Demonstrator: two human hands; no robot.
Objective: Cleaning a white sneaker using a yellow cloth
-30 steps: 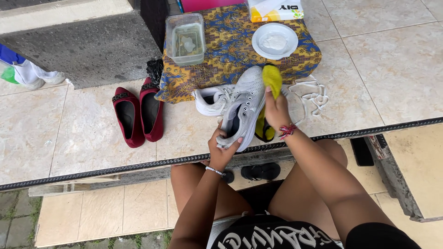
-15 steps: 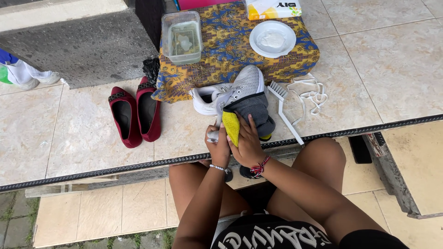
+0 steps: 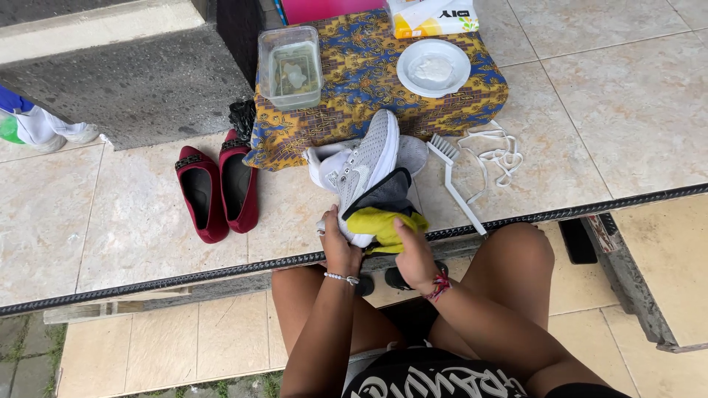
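My left hand [image 3: 339,247] grips the heel end of a grey and white sneaker [image 3: 366,166], which points away from me over the tiled ledge. My right hand [image 3: 413,250] presses a yellow cloth [image 3: 377,221] against the sneaker's heel, beside its dark opening. A second white sneaker [image 3: 324,161] lies just behind the first. A white brush [image 3: 453,180] lies to the right, bristles away from me, with loose white laces [image 3: 498,155] beyond it.
A patterned cloth [image 3: 369,81] covers a low stand with a clear water container [image 3: 289,66], a white bowl [image 3: 434,68] and a tissue box [image 3: 431,16]. Red flat shoes [image 3: 217,188] sit left. A dark metal edge strip [image 3: 147,284] borders the ledge.
The sneaker has been turned and pulled nearer to me. The yellow cloth moved from its toe side down to the heel. The brush now lies uncovered on the tiles.
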